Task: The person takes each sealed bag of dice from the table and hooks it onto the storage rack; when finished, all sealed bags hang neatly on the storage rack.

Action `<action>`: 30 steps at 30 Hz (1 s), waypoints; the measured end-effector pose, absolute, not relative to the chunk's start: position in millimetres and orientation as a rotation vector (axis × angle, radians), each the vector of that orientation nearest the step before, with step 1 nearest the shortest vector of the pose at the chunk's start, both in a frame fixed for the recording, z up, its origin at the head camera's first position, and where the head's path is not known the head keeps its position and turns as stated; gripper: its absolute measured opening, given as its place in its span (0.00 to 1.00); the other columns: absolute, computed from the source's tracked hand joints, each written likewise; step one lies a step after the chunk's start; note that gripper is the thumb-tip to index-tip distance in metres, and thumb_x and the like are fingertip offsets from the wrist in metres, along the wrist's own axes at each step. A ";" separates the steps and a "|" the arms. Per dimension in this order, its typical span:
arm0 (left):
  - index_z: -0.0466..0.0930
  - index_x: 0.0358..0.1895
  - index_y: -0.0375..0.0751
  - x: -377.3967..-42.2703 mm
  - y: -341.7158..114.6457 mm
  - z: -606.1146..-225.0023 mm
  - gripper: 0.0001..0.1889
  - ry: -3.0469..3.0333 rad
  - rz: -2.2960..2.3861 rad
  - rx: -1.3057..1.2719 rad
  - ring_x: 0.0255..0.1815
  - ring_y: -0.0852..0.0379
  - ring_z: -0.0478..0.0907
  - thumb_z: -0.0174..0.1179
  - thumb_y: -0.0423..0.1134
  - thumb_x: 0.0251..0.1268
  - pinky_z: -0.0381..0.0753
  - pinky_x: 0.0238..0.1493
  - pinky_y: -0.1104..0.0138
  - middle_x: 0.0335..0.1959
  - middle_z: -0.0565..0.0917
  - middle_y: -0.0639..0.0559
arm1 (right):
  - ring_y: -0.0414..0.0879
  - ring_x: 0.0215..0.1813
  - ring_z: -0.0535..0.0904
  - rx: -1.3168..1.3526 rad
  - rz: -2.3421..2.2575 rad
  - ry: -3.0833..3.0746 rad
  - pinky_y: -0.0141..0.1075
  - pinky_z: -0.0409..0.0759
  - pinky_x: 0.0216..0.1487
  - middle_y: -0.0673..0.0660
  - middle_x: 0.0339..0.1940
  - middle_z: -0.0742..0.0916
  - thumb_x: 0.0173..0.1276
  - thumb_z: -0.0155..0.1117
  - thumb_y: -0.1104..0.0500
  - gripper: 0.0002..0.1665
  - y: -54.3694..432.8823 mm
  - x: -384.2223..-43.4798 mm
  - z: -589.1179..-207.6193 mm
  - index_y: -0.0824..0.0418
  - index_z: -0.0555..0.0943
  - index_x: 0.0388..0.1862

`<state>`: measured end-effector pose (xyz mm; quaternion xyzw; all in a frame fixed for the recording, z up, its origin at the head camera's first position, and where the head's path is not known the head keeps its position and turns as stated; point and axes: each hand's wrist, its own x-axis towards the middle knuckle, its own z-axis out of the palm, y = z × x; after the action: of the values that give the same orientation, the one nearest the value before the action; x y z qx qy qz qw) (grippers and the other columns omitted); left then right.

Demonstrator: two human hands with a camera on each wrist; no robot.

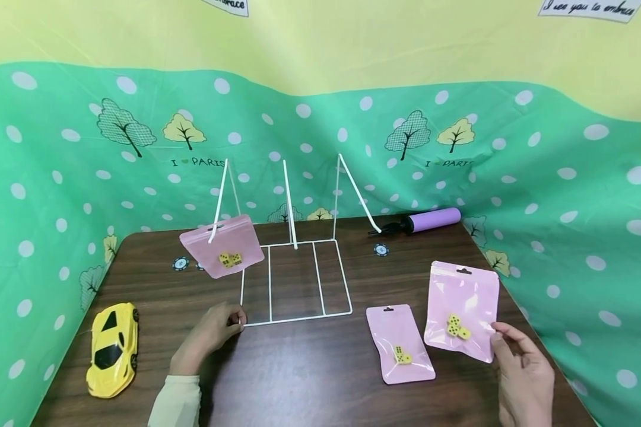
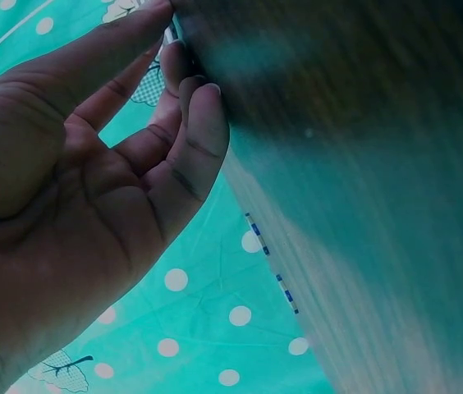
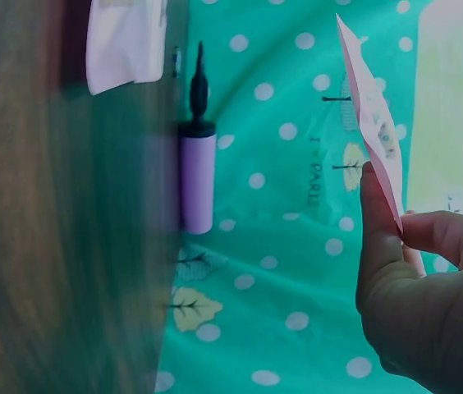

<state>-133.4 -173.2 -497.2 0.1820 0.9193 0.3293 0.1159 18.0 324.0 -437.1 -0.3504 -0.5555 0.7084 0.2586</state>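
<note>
At the right, my right hand [image 1: 526, 373] pinches the lower right edge of a pink zip bag [image 1: 462, 293], raised above the table, with yellow dice [image 1: 453, 325] showing through. The right wrist view shows this bag [image 3: 379, 123] nearly edge-on between thumb and fingers. A second pink bag [image 1: 395, 326] with dice lies flat to its left. My left hand [image 1: 210, 332] grips the front left corner of a white wire display rack [image 1: 299, 319]. From the rack's left prong hangs another pink bag [image 1: 243, 237] with dice.
A yellow toy car [image 1: 109, 350] stands at the left of the brown table [image 1: 299, 379]. Behind the rack's right side lies a purple hand pump [image 1: 432, 220]. Poker chips [image 1: 180, 264] lie near the hanging bag, another chip [image 1: 381, 249] near the right prong. Polka-dot cloth surrounds the table.
</note>
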 end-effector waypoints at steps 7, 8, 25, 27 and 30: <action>0.82 0.32 0.43 -134.6 -173.1 -495.1 0.11 2.711 0.981 0.579 0.32 0.59 0.72 0.70 0.23 0.65 0.75 0.36 0.63 0.28 0.78 0.56 | 0.42 0.39 0.77 -0.883 1.999 -1.369 0.28 0.76 0.31 0.52 0.42 0.86 0.78 0.65 0.72 0.11 314.2 14.5 -430.0 0.66 0.88 0.54; 0.82 0.31 0.43 -134.6 -172.8 -494.7 0.11 2.713 0.982 0.586 0.32 0.59 0.72 0.70 0.23 0.65 0.75 0.36 0.62 0.28 0.78 0.57 | 0.42 0.38 0.77 -0.866 2.013 -1.350 0.29 0.75 0.30 0.53 0.43 0.86 0.78 0.65 0.72 0.11 312.9 14.2 -429.4 0.67 0.88 0.54; 0.81 0.32 0.43 -133.4 -172.2 -497.9 0.11 2.717 0.965 0.530 0.35 0.57 0.73 0.70 0.23 0.67 0.76 0.39 0.60 0.30 0.77 0.55 | 0.44 0.36 0.76 -0.633 2.057 -1.253 0.28 0.74 0.27 0.59 0.45 0.83 0.76 0.64 0.77 0.14 292.9 6.9 -410.3 0.75 0.84 0.57; 0.81 0.32 0.43 -133.5 -172.2 -498.3 0.11 2.715 0.968 0.524 0.35 0.57 0.73 0.69 0.23 0.67 0.76 0.40 0.60 0.30 0.77 0.55 | 0.44 0.36 0.77 -0.597 2.063 -1.244 0.28 0.75 0.27 0.59 0.45 0.82 0.76 0.63 0.78 0.14 290.1 5.5 -408.0 0.76 0.83 0.58; 0.81 0.32 0.43 -133.7 -172.1 -498.0 0.11 2.715 0.963 0.527 0.35 0.57 0.73 0.69 0.23 0.67 0.76 0.40 0.59 0.30 0.77 0.55 | 0.44 0.35 0.77 -0.568 2.062 -1.235 0.28 0.75 0.27 0.60 0.45 0.82 0.75 0.62 0.79 0.14 286.5 4.0 -405.0 0.78 0.82 0.58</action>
<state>-133.7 -172.1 -498.0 0.1790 0.9218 0.3271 0.1061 4.0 286.5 -405.0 -0.2171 -0.4720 0.7883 0.3295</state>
